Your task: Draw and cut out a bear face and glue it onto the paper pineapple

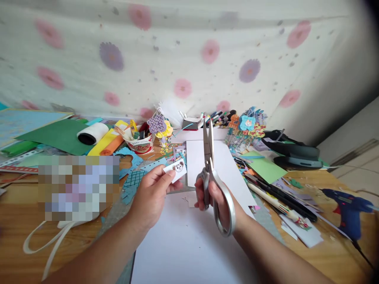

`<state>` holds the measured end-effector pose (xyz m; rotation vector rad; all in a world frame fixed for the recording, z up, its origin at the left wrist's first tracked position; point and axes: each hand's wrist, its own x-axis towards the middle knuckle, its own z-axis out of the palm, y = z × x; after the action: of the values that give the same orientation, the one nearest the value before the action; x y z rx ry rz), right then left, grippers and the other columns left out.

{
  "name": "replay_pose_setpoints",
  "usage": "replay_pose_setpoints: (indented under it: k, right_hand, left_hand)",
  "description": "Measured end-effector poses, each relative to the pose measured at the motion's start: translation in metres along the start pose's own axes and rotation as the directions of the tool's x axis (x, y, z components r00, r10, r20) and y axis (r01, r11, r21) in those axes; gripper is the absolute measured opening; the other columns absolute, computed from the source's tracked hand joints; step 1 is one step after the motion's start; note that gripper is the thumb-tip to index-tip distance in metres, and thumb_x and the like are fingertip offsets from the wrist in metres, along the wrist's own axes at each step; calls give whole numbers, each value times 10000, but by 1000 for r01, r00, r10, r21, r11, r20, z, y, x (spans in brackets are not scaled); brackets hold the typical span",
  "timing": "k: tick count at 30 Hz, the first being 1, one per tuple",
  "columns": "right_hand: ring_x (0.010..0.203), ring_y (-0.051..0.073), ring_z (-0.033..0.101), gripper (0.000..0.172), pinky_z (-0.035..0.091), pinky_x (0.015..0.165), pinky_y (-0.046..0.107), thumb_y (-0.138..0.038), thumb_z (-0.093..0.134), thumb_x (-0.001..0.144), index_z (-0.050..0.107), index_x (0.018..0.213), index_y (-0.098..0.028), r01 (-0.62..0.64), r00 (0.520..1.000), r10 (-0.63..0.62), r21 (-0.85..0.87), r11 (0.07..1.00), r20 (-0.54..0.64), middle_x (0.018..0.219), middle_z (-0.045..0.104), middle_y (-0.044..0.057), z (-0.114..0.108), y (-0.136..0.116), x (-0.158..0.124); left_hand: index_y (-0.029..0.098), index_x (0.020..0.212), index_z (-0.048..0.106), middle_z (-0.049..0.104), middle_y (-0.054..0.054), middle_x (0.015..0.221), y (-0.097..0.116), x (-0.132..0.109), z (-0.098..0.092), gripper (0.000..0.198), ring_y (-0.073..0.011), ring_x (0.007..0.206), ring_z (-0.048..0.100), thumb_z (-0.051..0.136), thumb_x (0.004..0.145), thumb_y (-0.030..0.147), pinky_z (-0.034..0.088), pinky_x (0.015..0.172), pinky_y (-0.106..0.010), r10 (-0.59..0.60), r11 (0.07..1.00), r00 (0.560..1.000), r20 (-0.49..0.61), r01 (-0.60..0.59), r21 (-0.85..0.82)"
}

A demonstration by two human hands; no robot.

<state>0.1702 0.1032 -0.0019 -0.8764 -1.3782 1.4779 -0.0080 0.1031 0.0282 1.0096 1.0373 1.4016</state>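
Between the thumb and fingers of my left hand (pixel 154 193) is a small white piece of paper (pixel 178 170) with a drawn animal face on it. My right hand (pixel 220 201) is closed around the handles of a pair of scissors (pixel 208 146), their blades pointing up and slightly parted. A gap separates the blades from the paper piece. Both hands are above large white paper sheets (pixel 189 244) that lie on the table. Some fingertips of my left hand are hidden behind the small paper.
A blue glue gun (pixel 346 209) lies at the right with its cord. Pens (pixel 281 197) and paper scraps are nearer the middle. A paper tub of tools (pixel 139 142), a green sheet (pixel 56 136) and a pixelated item (pixel 77 189) are at left. Paper flowers (pixel 247 123) stand behind.
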Motion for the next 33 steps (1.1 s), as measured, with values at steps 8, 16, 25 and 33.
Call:
replay_pose_setpoints:
  k: [8, 16, 25, 33]
  right_hand:
    - [520, 129, 504, 638, 398, 516, 258, -788, 408, 837, 558, 839, -168, -8, 973, 74, -288, 957, 221, 629, 501, -6, 10, -11, -9]
    - [502, 142, 522, 708, 402, 496, 257, -835, 350, 814, 585, 838, -167, -21, 958, 127, -379, 925, 256, 579, 520, 2, 14, -22, -12]
    - [496, 137, 545, 661, 410, 504, 255, -799, 386, 838, 583, 872, -169, -8, 962, 108, -369, 930, 251, 617, 521, -4, 20, -23, -15]
    - [520, 141, 547, 652, 405, 502, 248, -795, 361, 851, 567, 855, -176, 37, 966, 69, -398, 917, 250, 614, 510, -9, 22, -20, -17]
  left_hand:
    - [183, 774, 651, 672, -8, 855, 16, -1, -14, 209, -189, 783, 672, 756, 742, 361, 587, 757, -346, 149, 986, 984, -97, -155, -58]
    - [182, 740, 660, 684, -7, 830, 20, -2, -19, 186, -203, 760, 686, 759, 731, 340, 594, 706, -339, 164, 986, 984, -72, -166, -25]
    - [203, 786, 691, 689, -3, 845, 12, -5, -18, 120, -205, 862, 633, 695, 814, 320, 575, 791, -340, 208, 978, 977, -36, -208, -13]
    - [202, 786, 689, 670, -3, 822, 11, -7, -18, 125, -190, 821, 622, 686, 837, 315, 543, 798, -324, 239, 970, 969, -58, -241, -30]
